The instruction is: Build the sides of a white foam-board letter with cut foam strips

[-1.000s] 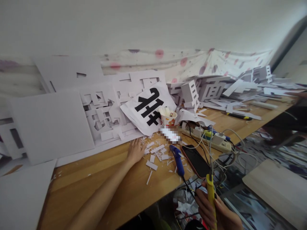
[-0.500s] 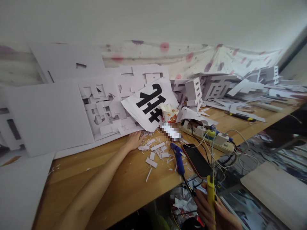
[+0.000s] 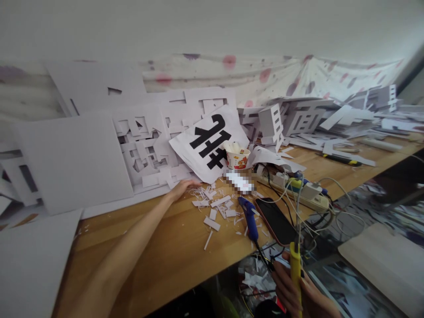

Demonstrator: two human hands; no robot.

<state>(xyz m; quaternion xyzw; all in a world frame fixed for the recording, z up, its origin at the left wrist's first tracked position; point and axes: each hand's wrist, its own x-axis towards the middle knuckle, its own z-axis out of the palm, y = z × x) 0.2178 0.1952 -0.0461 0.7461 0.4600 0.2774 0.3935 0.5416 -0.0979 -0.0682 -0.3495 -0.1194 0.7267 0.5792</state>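
Note:
My left hand (image 3: 182,188) reaches far across the wooden table (image 3: 159,247) with fingers stretched out, resting at the edge of the white foam boards (image 3: 149,150) and touching a heap of small white foam scraps (image 3: 215,207). Below the table's front edge my right hand (image 3: 298,293) is closed around a yellow hand tool (image 3: 294,269) that points upward. A white sheet printed with a black character (image 3: 210,141) leans on the boards just beyond my left hand.
A blue glue gun (image 3: 249,215), a phone (image 3: 276,221) and a power strip with tangled cables (image 3: 304,194) lie right of the scraps. A paper cup (image 3: 237,157) stands behind them. Cut foam letters (image 3: 304,117) pile up at the back right. Large blank boards (image 3: 73,159) cover the left.
My left hand has slid farther away across the table, up to the edge of the foam boards. My right hand keeps the yellow tool, almost unmoved.

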